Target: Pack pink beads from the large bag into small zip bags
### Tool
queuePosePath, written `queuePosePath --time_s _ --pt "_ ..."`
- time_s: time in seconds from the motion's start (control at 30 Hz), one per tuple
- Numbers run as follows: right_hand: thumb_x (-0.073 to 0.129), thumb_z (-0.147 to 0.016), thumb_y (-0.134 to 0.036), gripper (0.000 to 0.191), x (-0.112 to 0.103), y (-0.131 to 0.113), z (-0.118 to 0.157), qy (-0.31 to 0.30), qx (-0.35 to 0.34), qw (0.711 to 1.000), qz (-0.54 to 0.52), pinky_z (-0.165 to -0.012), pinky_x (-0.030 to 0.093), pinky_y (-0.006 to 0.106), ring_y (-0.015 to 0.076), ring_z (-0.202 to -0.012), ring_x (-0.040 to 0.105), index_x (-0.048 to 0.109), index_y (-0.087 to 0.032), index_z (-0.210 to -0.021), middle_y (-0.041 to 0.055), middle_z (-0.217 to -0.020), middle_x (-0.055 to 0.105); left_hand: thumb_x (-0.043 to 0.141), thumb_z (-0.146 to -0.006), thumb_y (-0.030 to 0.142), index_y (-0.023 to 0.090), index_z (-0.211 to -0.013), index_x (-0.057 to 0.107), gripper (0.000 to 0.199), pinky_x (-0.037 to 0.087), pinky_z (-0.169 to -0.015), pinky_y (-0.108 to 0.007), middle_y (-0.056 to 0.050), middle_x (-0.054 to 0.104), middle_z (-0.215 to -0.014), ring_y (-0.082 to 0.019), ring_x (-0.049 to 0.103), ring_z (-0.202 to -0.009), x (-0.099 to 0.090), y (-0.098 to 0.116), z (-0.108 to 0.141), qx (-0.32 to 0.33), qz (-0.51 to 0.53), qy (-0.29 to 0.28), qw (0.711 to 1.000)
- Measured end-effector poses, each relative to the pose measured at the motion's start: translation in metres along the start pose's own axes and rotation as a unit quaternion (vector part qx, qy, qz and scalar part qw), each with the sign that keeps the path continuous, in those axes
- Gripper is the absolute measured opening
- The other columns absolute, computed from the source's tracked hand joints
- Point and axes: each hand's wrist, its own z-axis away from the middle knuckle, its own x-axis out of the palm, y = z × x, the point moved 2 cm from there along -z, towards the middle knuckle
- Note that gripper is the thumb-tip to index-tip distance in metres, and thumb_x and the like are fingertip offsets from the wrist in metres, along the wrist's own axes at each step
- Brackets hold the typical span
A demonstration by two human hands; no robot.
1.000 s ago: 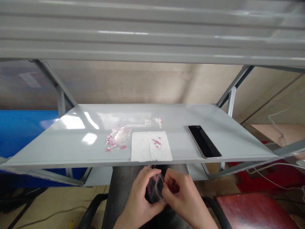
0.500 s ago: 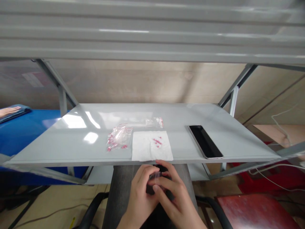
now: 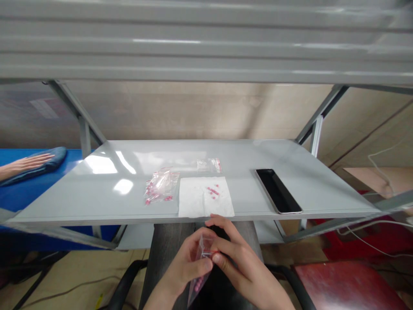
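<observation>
Between both hands, just below the front edge of the shelf, is a small clear zip bag point(image 3: 202, 255) with a red strip and pink beads at its bottom. My left hand point(image 3: 185, 262) grips the bag's side between thumb and fingers. My right hand point(image 3: 234, 254) pinches it at the red strip. Ahead on the shelf lies a white paper napkin point(image 3: 192, 202) with several loose pink beads point(image 3: 213, 191) on its right half. To its left is a pile of clear bags with pink beads point(image 3: 161, 186). Behind the napkin rest flat clear bags point(image 3: 209, 165).
A dark-screened phone point(image 3: 278, 191) lies on the right of the grey shelf point(image 3: 97, 193). Another person's hand rests on a blue cloth point(image 3: 58, 159) over a blue table point(image 3: 13, 198) at left. Overhead is a ridged metal panel point(image 3: 206, 43); a red seat point(image 3: 348, 286) stands lower right.
My hands have turned the bag so that its beads and red strip show, the left hand shifting lower left. At far left, the other person's hand and cloth have slid right.
</observation>
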Motion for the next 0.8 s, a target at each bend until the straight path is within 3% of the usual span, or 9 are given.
queuePosePath --time_s 0.17,0.27,0.33,0.4,0.47,0.57,0.67,0.8 --pt "0.053 -0.097 -0.023 0.017 0.003 0.002 0.006 0.017 0.004 0.999 -0.044 -0.115 0.038 0.039 0.025 -0.141 0.04 0.065 -0.025 -0.109 0.009 -0.144 0.048 0.087 -0.064 0.051 0.02 -0.102 0.066 0.054 0.035 -0.054 -0.017 0.001 0.057 -0.077 -0.009 0.049 -0.063 -0.002 -0.001 0.003 0.003 0.025 0.036 0.999" --pt "0.058 -0.094 -0.025 0.026 0.0 0.01 0.009 0.103 0.018 0.987 -0.121 -0.113 0.039 0.042 0.0254 -0.138 0.045 0.059 -0.027 -0.12 0.01 -0.143 0.051 0.084 -0.068 0.052 0.021 -0.108 0.064 0.055 0.033 -0.046 -0.016 -0.001 0.061 -0.081 -0.008 0.049 -0.058 -0.01 0.014 0.004 0.029 -0.026 0.098 0.994" --pt "0.058 -0.095 -0.029 0.027 -0.006 0.018 0.008 0.182 0.031 0.964 -0.193 -0.11 0.043 0.042 0.0257 -0.131 0.052 0.06 -0.026 -0.122 0.0107 -0.137 0.058 0.084 -0.07 0.047 0.02 -0.109 0.065 0.051 0.04 -0.049 -0.019 -0.003 0.065 -0.085 -0.011 0.054 -0.063 -0.016 0.035 0.002 0.089 -0.096 0.134 0.982" --pt "0.058 -0.094 -0.031 0.021 -0.015 0.028 0.001 0.258 0.044 0.929 -0.263 -0.104 0.048 0.042 0.0256 -0.12 0.06 0.065 -0.024 -0.112 0.0103 -0.122 0.067 0.085 -0.071 0.04 0.018 -0.108 0.066 0.046 0.051 -0.067 -0.025 -0.005 0.067 -0.089 -0.016 0.061 -0.077 -0.021 0.062 -0.003 0.168 -0.18 0.156 0.957" --pt "0.063 -0.089 -0.031 0.015 -0.025 0.039 -0.013 0.327 0.055 0.887 -0.321 -0.098 0.051 0.042 0.025 -0.107 0.066 0.069 -0.022 -0.098 0.0091 -0.106 0.073 0.081 -0.074 0.034 0.019 -0.111 0.065 0.043 0.053 -0.081 -0.03 -0.005 0.068 -0.093 -0.017 0.062 -0.083 -0.026 0.087 -0.015 0.214 -0.267 0.156 0.927" --pt "0.065 -0.08 -0.03 0.013 -0.036 0.053 -0.044 0.408 0.071 0.838 -0.357 -0.097 0.051 0.043 0.0249 -0.097 0.07 0.067 -0.019 -0.087 0.0086 -0.092 0.075 0.074 -0.078 0.03 0.019 -0.111 0.063 0.037 0.053 -0.086 -0.035 -0.005 0.07 -0.098 -0.018 0.064 -0.087 -0.031 0.111 -0.041 0.209 -0.439 0.125 0.865" --pt "0.06 -0.08 -0.034 0.019 -0.038 0.066 -0.08 0.423 0.078 0.839 -0.333 -0.094 0.052 0.044 0.0266 -0.098 0.071 0.066 -0.018 -0.087 0.0108 -0.093 0.076 0.072 -0.076 0.03 0.021 -0.108 0.065 0.034 0.054 -0.085 -0.036 -0.004 0.071 -0.099 -0.018 0.064 -0.085 -0.035 0.119 -0.067 0.18 -0.549 0.101 0.81" --pt "0.055 -0.077 -0.035 0.027 -0.027 0.08 -0.114 0.43 0.093 0.857 -0.268 -0.093 0.05 0.044 0.0295 -0.101 0.068 0.069 -0.015 -0.087 0.014 -0.098 0.076 0.074 -0.072 0.026 0.021 -0.105 0.067 0.034 0.053 -0.082 -0.036 -0.004 0.073 -0.101 -0.02 0.065 -0.084 -0.039 0.117 -0.085 0.152 -0.608 0.085 0.775"
